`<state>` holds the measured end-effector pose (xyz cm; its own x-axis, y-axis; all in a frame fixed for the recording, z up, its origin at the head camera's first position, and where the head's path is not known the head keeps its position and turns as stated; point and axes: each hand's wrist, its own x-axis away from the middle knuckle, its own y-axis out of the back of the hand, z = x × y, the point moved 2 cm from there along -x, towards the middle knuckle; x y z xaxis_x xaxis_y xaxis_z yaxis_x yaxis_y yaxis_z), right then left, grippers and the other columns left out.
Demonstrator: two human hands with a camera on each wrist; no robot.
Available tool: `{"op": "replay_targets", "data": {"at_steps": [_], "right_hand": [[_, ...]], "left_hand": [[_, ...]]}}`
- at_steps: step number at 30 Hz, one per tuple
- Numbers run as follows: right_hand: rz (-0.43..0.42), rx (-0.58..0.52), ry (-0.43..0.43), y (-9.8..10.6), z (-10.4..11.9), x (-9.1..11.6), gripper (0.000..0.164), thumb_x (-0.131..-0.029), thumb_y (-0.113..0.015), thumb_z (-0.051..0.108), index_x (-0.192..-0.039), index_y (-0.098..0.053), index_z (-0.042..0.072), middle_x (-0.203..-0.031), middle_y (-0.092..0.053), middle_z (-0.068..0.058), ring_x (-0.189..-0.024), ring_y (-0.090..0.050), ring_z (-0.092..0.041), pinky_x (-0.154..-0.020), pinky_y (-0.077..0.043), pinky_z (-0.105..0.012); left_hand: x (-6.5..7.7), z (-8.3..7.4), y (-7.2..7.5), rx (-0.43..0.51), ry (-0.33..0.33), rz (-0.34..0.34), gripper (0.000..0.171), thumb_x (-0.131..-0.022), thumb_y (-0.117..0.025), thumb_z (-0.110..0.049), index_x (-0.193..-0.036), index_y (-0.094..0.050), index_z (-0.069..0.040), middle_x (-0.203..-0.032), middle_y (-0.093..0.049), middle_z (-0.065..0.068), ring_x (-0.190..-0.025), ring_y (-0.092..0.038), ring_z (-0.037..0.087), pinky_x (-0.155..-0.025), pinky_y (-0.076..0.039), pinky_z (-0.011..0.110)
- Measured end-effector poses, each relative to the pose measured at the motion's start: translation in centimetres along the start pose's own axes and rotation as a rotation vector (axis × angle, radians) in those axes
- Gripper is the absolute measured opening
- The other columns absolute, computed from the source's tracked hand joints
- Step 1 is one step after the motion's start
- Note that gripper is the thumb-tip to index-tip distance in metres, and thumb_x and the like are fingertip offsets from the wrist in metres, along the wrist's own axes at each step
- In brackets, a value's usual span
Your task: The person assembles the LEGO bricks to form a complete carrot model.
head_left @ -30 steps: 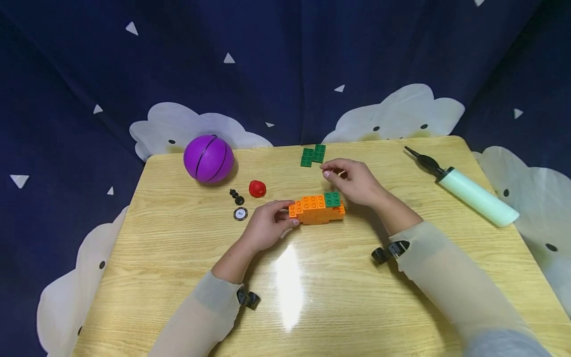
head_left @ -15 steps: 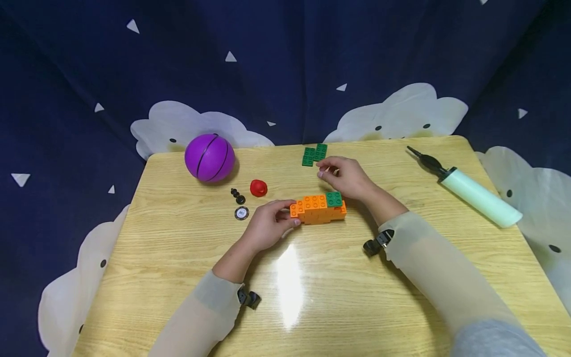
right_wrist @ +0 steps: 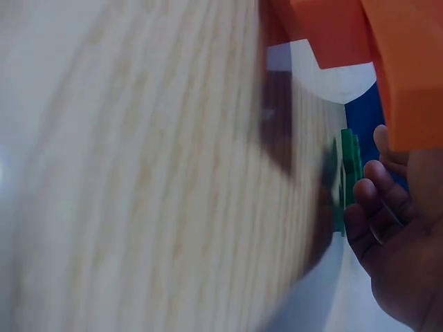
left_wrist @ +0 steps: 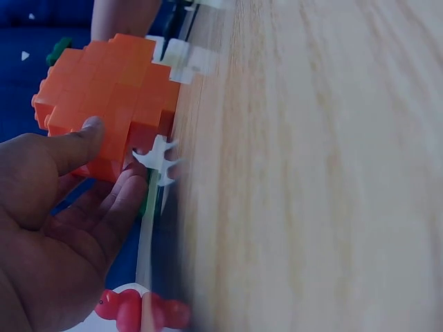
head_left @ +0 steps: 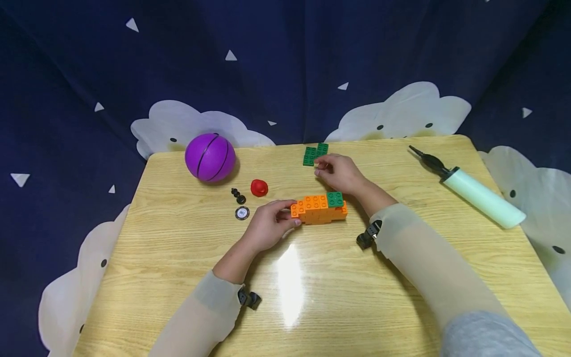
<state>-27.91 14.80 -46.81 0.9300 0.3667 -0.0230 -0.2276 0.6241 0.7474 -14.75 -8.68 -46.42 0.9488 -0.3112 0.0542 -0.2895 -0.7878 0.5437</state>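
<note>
My left hand [head_left: 266,227] grips the left end of a stepped block of orange toy bricks [head_left: 315,210], thumb in front, as the left wrist view also shows. A green brick [head_left: 335,199] is fixed on top near its right end. Behind the block, my right hand [head_left: 341,172] reaches over the table, fingers loosely bent and nothing visibly held. Its fingertips are beside two loose green bricks [head_left: 309,156] at the table's back edge, partly covering one. In the right wrist view a green brick [right_wrist: 351,162] appears just past the fingers; whether they touch it I cannot tell.
A purple ball [head_left: 210,157] stands at the back left. Nearer are a small red toy [head_left: 259,188], a black chess piece [head_left: 238,196] lying down and a poker chip [head_left: 242,213]. On the right lies a hand pump [head_left: 484,197]. A dark curtain hangs behind the table [head_left: 178,258].
My right hand has moved left and slightly away from me, up to the loose green bricks. The left hand still holds the orange brick block in place.
</note>
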Motion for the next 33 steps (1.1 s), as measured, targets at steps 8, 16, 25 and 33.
{"op": "replay_targets", "data": {"at_steps": [8, 16, 25, 33], "right_hand": [[0.043, 0.029, -0.008, -0.3, -0.6, -0.8, 0.041, -0.101, -0.067, 0.022, -0.14, -0.064, 0.006, -0.117, -0.067, -0.011, -0.106, -0.062, -0.027, -0.095, -0.052, -0.043], [0.095, 0.095, -0.001, -0.4, -0.4, -1.3, 0.05, -0.102, -0.066, 0.026, -0.148, -0.058, 0.01, -0.127, -0.066, -0.015, -0.117, -0.061, -0.031, -0.104, -0.049, -0.048], [0.111, 0.135, 0.024, -0.3, -0.3, -1.3, 0.04, -0.099, -0.069, 0.023, -0.136, -0.066, 0.008, -0.134, -0.063, -0.017, -0.124, -0.057, -0.034, -0.109, -0.045, -0.051], [0.097, 0.152, 0.039, -0.3, -0.2, -0.8, 0.017, -0.096, -0.073, 0.016, -0.111, -0.07, 0.008, -0.126, -0.06, -0.015, -0.116, -0.057, -0.033, -0.106, -0.046, -0.048]], "left_hand": [[0.0, -0.1, -0.1, 0.014, -0.012, 0.007, 0.051, -0.092, -0.082, -0.02, -0.14, -0.066, -0.013, -0.126, -0.07, 0.005, -0.099, -0.072, 0.011, -0.087, -0.06, 0.029], [0.1, -0.1, 0.0, -0.001, -0.01, 0.007, 0.052, -0.092, -0.082, -0.022, -0.14, -0.065, -0.014, -0.127, -0.07, 0.005, -0.099, -0.072, 0.01, -0.087, -0.06, 0.029], [0.0, 0.0, 0.0, 0.01, -0.012, 0.019, 0.053, -0.092, -0.082, -0.022, -0.141, -0.064, -0.013, -0.128, -0.069, 0.004, -0.099, -0.072, 0.011, -0.086, -0.06, 0.029], [0.2, 0.0, 0.0, 0.004, 0.004, 0.011, 0.052, -0.092, -0.082, -0.022, -0.14, -0.065, -0.013, -0.127, -0.07, 0.005, -0.098, -0.072, 0.011, -0.088, -0.06, 0.031]]}}
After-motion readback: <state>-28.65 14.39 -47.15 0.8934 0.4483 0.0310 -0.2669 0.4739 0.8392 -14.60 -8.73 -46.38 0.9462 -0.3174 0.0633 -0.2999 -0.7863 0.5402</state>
